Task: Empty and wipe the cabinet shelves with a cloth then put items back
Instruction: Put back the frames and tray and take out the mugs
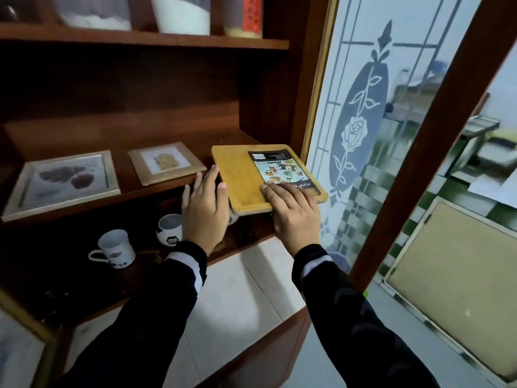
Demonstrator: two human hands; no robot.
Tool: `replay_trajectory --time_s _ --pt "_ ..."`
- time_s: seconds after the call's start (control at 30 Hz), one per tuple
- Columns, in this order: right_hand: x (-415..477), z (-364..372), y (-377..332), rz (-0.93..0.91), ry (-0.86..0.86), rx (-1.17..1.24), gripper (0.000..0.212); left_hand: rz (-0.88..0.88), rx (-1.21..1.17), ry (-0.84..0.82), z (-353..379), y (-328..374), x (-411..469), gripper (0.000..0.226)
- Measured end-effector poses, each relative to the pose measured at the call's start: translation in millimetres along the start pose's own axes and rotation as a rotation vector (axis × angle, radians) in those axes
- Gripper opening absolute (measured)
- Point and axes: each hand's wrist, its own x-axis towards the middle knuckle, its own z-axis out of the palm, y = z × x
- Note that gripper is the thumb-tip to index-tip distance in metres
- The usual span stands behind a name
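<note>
A bamboo cutting board [240, 177] with a printed label lies on the right end of the middle cabinet shelf [156, 191], its near end sticking out past the shelf edge. My right hand [293, 211] lies flat on the board's near right corner, fingers straight over the label. My left hand [205, 208] is at the board's left edge, fingers straight, thumb against the side. Two framed pictures, a larger picture [64, 183] and a smaller picture [166, 162], lie flat on the same shelf to the left.
Two white mugs, a handled mug [114, 249] and a second mug [169, 229], stand on the lower shelf. Jars with white contents [181, 15] fill the top shelf. The open glass cabinet door [361, 113] with a rose pattern stands right of the board. A white counter [246, 287] lies below.
</note>
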Motion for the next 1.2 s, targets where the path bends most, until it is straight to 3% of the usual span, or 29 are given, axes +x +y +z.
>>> replay_trajectory --time_s 0.53,0.7,1.03,1.2 --pt "69 97 24 -0.104 -0.135 0.194 0.043 -0.044 0.519 0.114 11 -49 72 0.058" --pt "84 121 26 -0.124 -0.200 0.270 0.044 -0.067 0.583 0.139 14 -66 83 0.064" --pt "99 145 36 -0.111 -0.363 0.305 0.042 -0.025 0.708 0.219 14 -81 84 0.047" --pt "115 144 40 -0.115 -0.529 0.358 0.039 -0.015 0.731 0.274 17 -81 84 0.045"
